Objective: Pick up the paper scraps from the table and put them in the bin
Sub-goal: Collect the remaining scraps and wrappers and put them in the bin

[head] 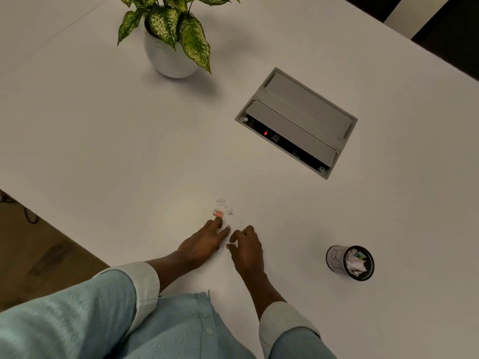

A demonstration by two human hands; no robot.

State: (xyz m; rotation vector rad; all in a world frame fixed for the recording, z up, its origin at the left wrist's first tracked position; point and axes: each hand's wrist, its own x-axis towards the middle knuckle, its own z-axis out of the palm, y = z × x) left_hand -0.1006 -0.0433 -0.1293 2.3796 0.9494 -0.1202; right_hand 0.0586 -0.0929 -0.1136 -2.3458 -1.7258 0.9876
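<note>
Left hand (207, 242) lay flat on bench (103, 138), fingers straight, tip just shy of red-printed scrap (218, 213), corralling it, I reckon. Right hand (246, 248) curled beside it; pinching anything? Couldn't tell. White scraps (225, 204) just beyond. Bin (350, 263) off right, within reach.

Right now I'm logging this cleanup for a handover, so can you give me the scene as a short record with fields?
surface: white table
scraps: white scraps and an orange scrap, loose on the table
bin: small bin, right of the hands, holding crumpled paper
left hand: fingers stretched toward the orange scrap
right hand: fingers curled; contents unclear
other: potted plant, grey cable box
</note>
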